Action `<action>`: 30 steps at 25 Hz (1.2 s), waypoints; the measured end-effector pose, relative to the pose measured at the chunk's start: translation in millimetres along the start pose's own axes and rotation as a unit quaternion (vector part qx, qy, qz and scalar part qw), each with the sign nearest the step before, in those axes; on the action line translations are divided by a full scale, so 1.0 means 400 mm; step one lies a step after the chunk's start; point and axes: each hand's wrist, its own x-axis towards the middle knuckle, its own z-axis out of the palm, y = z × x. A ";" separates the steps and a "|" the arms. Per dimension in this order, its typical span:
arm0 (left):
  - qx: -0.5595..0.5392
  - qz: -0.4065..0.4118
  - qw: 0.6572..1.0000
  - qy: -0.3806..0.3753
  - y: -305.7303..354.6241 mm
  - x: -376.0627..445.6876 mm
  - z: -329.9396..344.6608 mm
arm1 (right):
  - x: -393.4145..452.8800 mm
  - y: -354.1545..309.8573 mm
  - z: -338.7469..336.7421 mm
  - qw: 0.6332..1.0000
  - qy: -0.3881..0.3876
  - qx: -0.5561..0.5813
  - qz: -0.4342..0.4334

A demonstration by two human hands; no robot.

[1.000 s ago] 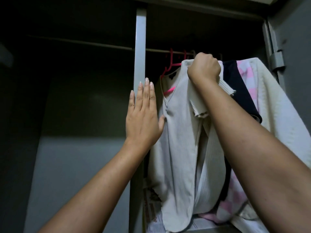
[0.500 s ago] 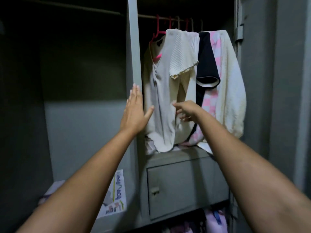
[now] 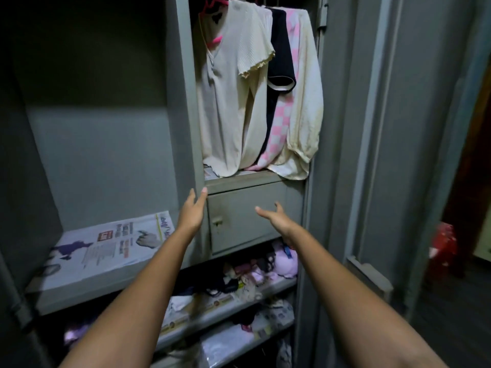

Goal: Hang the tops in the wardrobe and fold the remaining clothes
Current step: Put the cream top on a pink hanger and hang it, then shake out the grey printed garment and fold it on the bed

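In the grey metal wardrobe's [image 3: 183,102] right compartment, three tops hang side by side. A cream ribbed top [image 3: 233,96] hangs on a pink hanger [image 3: 214,2]. To its right come a dark navy top [image 3: 281,59] and a cream cardigan with pink checks [image 3: 300,115]. My left hand [image 3: 192,211] is open, fingers straight, just below the tops beside the centre post. My right hand [image 3: 273,217] is open with relaxed fingers in front of the small locker door [image 3: 247,208]. Neither hand holds anything.
A newspaper-lined shelf [image 3: 106,248] sits at lower left. Below the locker, shelves hold jumbled small clothes [image 3: 260,269] and packets. The open wardrobe door [image 3: 372,155] stands on the right, with a red object [image 3: 443,240] on the floor beyond it.
My right hand let go of the cream top's shoulder and dropped down. My left hand left the centre post and lowered too. The view tilted down, showing the locker and shelves.
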 end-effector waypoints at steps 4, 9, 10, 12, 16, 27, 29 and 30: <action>-0.070 0.011 0.997 -0.022 0.040 -0.050 0.066 | -0.137 0.012 -0.100 0.997 0.065 0.034 -0.014; -0.111 0.019 0.983 -0.145 0.104 -0.232 0.231 | -0.389 0.067 -0.277 0.985 0.168 0.048 0.008; -0.112 0.016 0.978 -0.174 0.114 -0.280 0.266 | -0.440 0.082 -0.307 0.980 0.189 0.057 0.014; -0.124 0.025 0.963 -0.237 0.151 -0.395 0.341 | -0.572 0.100 -0.379 0.968 0.240 0.068 0.029; -0.144 0.059 0.923 -0.353 0.257 -0.641 0.471 | -0.839 0.131 -0.527 0.937 0.341 0.051 0.056; -0.179 0.102 0.813 -0.545 0.489 -1.106 0.696 | -1.373 0.181 -0.811 0.832 0.547 0.026 0.091; -0.180 0.103 0.809 -0.551 0.500 -1.124 0.735 | -1.398 0.192 -0.854 0.827 0.554 0.030 0.093; -0.177 0.105 0.808 -0.552 0.508 -1.126 0.757 | -1.396 0.195 -0.882 0.825 0.556 0.032 0.092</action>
